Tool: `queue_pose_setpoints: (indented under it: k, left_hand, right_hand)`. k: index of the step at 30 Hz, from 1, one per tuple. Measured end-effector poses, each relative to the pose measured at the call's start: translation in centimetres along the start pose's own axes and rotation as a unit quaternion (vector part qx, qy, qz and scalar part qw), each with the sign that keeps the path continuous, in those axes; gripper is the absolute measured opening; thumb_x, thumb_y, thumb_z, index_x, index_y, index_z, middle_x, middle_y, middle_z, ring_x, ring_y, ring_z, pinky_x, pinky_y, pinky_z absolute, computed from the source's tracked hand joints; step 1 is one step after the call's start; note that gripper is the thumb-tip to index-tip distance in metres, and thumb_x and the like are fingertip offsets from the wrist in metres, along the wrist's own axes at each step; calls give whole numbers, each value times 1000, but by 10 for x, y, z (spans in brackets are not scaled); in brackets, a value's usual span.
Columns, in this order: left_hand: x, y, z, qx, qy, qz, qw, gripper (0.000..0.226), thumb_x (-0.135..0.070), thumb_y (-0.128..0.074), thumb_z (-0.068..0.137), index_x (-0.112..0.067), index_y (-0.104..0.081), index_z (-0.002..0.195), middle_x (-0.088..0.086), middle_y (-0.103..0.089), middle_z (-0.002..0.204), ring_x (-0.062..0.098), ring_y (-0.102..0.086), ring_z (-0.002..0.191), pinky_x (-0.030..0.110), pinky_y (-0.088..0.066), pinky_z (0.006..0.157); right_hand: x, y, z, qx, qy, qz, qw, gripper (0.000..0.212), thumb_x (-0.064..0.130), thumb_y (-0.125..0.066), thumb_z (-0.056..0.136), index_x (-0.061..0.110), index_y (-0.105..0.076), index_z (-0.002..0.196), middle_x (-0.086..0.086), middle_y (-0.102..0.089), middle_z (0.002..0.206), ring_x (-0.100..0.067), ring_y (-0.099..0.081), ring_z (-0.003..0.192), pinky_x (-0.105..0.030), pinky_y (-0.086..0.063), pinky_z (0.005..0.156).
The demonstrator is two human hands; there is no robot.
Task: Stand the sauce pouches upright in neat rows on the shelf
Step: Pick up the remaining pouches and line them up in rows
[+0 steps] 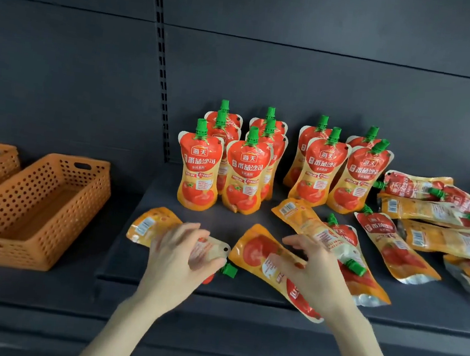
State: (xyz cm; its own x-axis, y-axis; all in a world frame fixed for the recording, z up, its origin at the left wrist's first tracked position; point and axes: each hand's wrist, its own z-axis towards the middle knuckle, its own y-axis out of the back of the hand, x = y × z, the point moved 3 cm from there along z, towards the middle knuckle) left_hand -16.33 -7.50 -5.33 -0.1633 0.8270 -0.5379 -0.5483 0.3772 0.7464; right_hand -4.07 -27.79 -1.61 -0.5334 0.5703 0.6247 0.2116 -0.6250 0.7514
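Observation:
Several red-and-orange sauce pouches with green caps stand upright in rows (243, 173) at the back of the dark shelf (118, 264). More pouches lie flat in a heap (440, 218) at the right. My left hand (181, 256) grips a flat pouch (149, 225) whose green cap points right, near the shelf's front. My right hand (311, 268) holds another lying pouch (260, 251) over its middle. Two further pouches (396, 246) lie just right of that hand.
Two orange perforated baskets (34, 202) sit at the left on the lower shelf level. A slotted upright rail (162, 61) runs up the dark back wall. The shelf's front edge lies just below my hands.

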Motion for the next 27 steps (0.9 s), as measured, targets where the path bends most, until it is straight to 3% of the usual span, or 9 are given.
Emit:
queue_pose_setpoints:
  k: [2,5,11,13,15,18,23,27]
  left_hand:
    - [-3,-7,-11,26,-23,50,998,77,-81,-38,71,-22,-62,114,-5,-56,126,19,-42,128,38,-27,106]
    - [-6,-11,-20,60,-50,115,990,89,-85,-25,72,-19,-60,121,0,-52,134,25,-36,134,45,-24,111]
    - [-5,-6,-27,81,-50,99,991,97,-88,-22,67,-21,-53,131,-1,-43,144,20,-25,140,40,-14,113]
    - [-7,-3,-28,94,-40,88,991,97,-87,-28,64,-23,-50,133,-1,-39,147,18,-21,142,40,-12,115]
    - [-10,0,-29,95,-35,86,991,88,-77,-35,66,-23,-49,134,-2,-37,148,18,-19,143,40,-10,116]
    - [-14,2,-34,78,-47,79,993,77,-65,-38,72,-20,-53,131,1,-43,145,19,-23,142,41,-14,116]
    - [-24,10,-41,11,-77,59,995,60,-48,-42,80,-10,-61,123,6,-57,132,21,-39,134,48,-31,110]
    - [-39,30,-33,-73,-105,7,992,45,-37,-47,87,-8,-64,117,7,-65,120,21,-54,121,32,-43,101]
  right_hand:
    - [-6,6,-14,-1,26,-54,998,43,45,-71,76,20,-64,110,9,-63,107,-16,-54,105,-32,-43,90]
    - [-15,7,-30,52,39,-117,991,54,52,-67,77,25,-55,123,10,-56,126,-18,-44,117,-32,-29,97]
    - [-21,5,-49,147,75,-164,973,84,56,-64,76,28,-27,145,14,-28,150,-15,-25,131,-36,-17,106]
    - [-21,6,-53,151,80,-146,974,80,47,-65,79,25,-27,146,12,-25,152,-16,-25,133,-37,-19,108]
    - [-20,9,-55,125,89,-105,983,69,34,-66,81,20,-37,142,7,-33,150,-19,-36,130,-33,-32,105]
    - [-19,11,-59,68,104,-49,991,50,19,-67,80,12,-54,128,2,-51,138,-23,-55,114,-32,-49,90]
    - [-21,12,-60,-6,149,-21,989,30,12,-68,78,11,-68,108,1,-66,118,-22,-67,94,-35,-57,74]
    - [-14,21,-50,-55,183,34,981,18,17,-70,79,17,-72,97,5,-71,103,-14,-69,85,-38,-58,68]
